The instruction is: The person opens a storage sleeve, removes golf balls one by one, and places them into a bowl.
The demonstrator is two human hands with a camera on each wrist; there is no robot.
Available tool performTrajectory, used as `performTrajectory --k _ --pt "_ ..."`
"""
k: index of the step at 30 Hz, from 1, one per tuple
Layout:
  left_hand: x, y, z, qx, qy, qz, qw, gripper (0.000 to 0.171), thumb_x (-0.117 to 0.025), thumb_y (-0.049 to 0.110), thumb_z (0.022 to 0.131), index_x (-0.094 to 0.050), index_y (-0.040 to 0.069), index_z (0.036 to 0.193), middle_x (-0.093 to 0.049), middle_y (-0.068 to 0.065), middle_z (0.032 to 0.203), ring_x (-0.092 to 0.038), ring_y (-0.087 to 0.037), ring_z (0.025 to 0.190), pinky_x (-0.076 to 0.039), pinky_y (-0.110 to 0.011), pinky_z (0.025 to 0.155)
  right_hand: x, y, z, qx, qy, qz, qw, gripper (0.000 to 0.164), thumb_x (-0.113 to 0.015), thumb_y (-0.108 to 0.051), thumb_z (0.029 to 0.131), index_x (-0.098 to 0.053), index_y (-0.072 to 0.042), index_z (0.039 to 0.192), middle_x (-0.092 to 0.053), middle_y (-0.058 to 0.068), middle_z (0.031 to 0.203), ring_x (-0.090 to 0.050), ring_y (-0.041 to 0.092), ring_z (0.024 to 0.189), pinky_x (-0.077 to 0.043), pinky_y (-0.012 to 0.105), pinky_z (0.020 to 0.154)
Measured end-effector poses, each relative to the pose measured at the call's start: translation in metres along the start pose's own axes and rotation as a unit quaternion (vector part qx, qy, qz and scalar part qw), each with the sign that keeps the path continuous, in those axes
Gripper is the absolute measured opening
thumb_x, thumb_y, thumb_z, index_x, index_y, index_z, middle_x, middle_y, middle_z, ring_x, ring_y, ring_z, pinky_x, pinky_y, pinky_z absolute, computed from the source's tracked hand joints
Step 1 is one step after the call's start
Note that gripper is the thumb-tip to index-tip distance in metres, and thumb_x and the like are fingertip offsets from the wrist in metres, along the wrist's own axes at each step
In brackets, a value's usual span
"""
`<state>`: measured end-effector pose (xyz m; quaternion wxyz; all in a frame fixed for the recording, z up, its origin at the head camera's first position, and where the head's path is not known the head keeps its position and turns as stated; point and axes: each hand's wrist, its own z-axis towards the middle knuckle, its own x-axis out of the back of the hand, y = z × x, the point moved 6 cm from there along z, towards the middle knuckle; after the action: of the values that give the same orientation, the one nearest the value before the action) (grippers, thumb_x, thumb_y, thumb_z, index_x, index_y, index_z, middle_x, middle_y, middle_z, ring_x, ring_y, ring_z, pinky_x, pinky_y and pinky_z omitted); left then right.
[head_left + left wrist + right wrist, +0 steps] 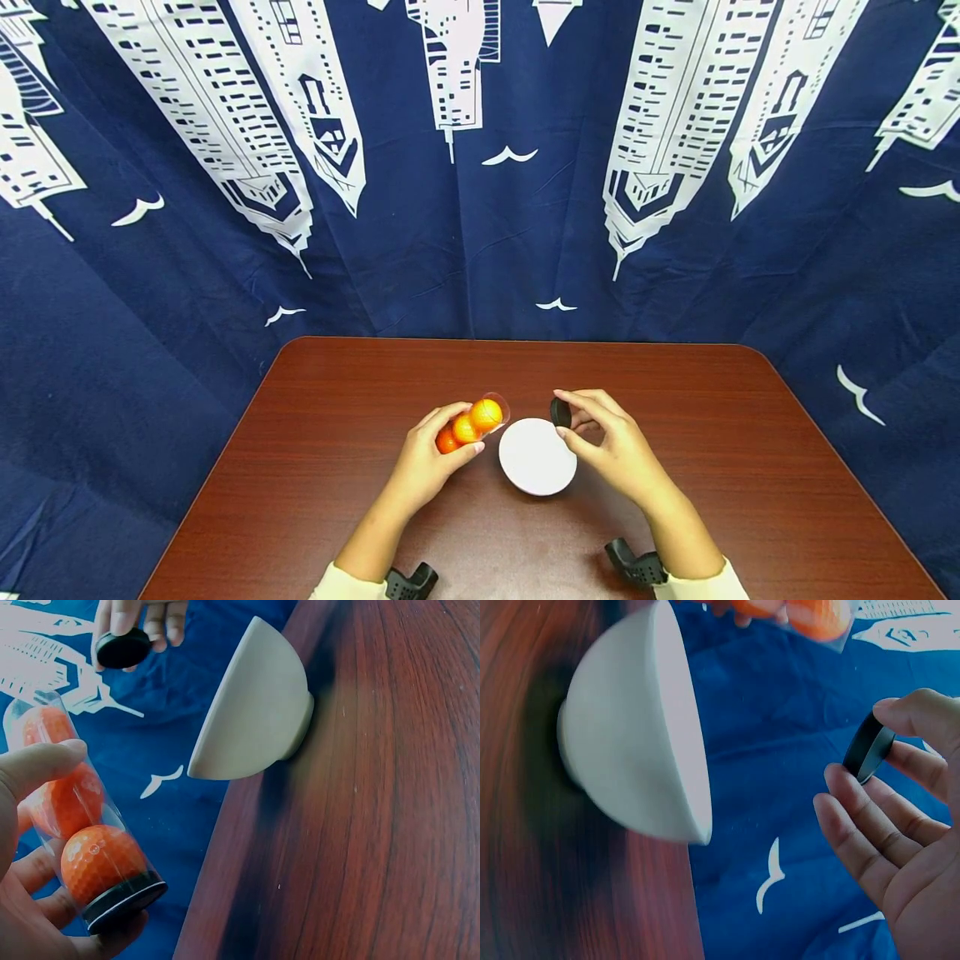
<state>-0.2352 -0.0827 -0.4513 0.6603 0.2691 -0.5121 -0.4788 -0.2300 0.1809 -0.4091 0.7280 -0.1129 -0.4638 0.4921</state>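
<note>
My left hand (427, 458) grips a clear plastic tube (112, 802) holding orange golf balls (101, 859), tilted with its uncapped end toward the bowl. A black cap (126, 906) closes the tube's lower end, close to the palm. In my right hand (611, 442), thumb and fingertips pinch a round black lid (868, 748) by its edge. Between the two hands a white bowl (537, 457) stands upright on the table, with no balls showing inside it. The lid is held just above the bowl's right rim in the head view.
The brown wooden table (360, 375) has rounded far corners. Behind it hangs a dark blue curtain (420, 250) printed with white buildings and birds. Black wrist cameras (636, 565) are strapped to both wrists.
</note>
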Motion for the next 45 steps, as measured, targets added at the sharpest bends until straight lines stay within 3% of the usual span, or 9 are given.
performTrajectory --k 11,21,26,33,45 --pt "0.0 -0.013 0.001 0.05 0.004 -0.046 0.9977 0.053 -0.086 0.024 0.081 -0.065 0.025 0.129 -0.068 0.003 0.121 -0.062 -0.016 0.111 -0.051 -0.031 0.099 0.011 0.027 -0.006 -0.046 -0.001 -0.093 0.995 0.049 -0.08 -0.003 0.084 -0.066 -0.008 0.13 -0.065 0.005 0.115 -0.063 0.013 0.082 -0.059 0.029 0.077" --pt "0.004 -0.018 0.003 0.052 0.018 -0.058 0.9968 0.053 -0.086 0.023 0.081 -0.065 0.024 0.13 -0.069 0.003 0.123 -0.063 -0.016 0.111 -0.051 -0.032 0.1 0.007 0.059 -0.012 -0.124 -0.052 -0.16 0.978 0.047 -0.079 -0.014 0.087 -0.066 -0.004 0.131 -0.065 0.009 0.115 -0.059 0.013 0.083 -0.051 0.025 0.069" --pt "0.006 -0.018 0.004 0.055 0.018 -0.053 0.9969 0.053 -0.085 0.024 0.082 -0.065 0.025 0.131 -0.068 0.004 0.123 -0.063 -0.014 0.111 -0.051 -0.03 0.099 0.002 0.073 -0.016 -0.16 -0.079 -0.167 0.97 0.047 -0.078 -0.016 0.088 -0.064 -0.002 0.132 -0.064 0.01 0.115 -0.055 0.013 0.082 -0.044 0.023 0.065" --pt "0.007 -0.017 0.003 0.047 0.025 -0.045 0.9976 0.053 -0.085 0.024 0.082 -0.065 0.025 0.131 -0.069 0.003 0.12 -0.063 -0.014 0.107 -0.052 -0.028 0.096 -0.005 0.09 -0.025 -0.184 -0.095 -0.128 0.97 0.045 -0.078 -0.014 0.088 -0.066 0.003 0.127 -0.065 0.013 0.114 -0.055 0.008 0.076 -0.046 0.02 0.063" --pt "0.006 -0.017 0.003 0.056 0.022 -0.05 0.997 0.054 -0.086 0.027 0.081 -0.066 0.026 0.131 -0.069 0.005 0.123 -0.063 -0.014 0.11 -0.052 -0.033 0.1 -0.014 0.101 -0.03 -0.211 -0.127 -0.152 0.957 0.044 -0.08 -0.02 0.085 -0.068 -0.002 0.124 -0.063 0.007 0.108 -0.052 0.01 0.079 -0.042 0.024 0.067"
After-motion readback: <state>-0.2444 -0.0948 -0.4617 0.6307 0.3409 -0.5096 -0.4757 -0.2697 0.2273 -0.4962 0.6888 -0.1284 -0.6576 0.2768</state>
